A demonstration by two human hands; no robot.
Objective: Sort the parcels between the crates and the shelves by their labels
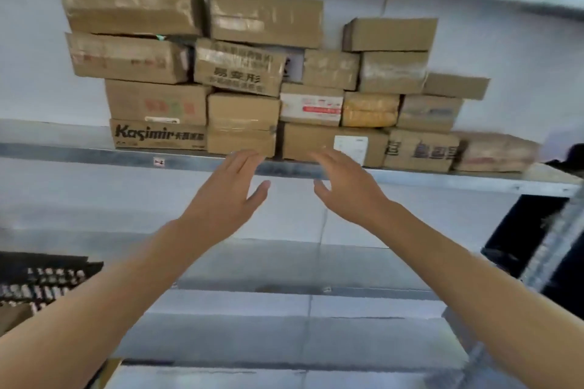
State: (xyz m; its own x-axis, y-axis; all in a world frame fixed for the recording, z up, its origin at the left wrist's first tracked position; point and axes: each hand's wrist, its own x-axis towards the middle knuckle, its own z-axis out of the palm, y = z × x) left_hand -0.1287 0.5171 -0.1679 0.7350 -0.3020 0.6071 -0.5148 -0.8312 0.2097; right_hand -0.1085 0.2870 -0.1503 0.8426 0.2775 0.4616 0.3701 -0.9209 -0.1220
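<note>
Two bare hands below an uneven stack

Left hand (221, 196) and right hand (347, 186) reach up, fingers spread, holding nothing, just below the parcels (246, 73) piled on the metal shelf (94, 155). Tugging a bottom one could topple those above. Pale wall (31, 57) behind; dark crate (41, 281) low left.

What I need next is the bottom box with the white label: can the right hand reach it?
Probably yes: the right hand hovers open just before the box, nothing between them. Parcels stacked on it may hinder pulling it out.
</note>
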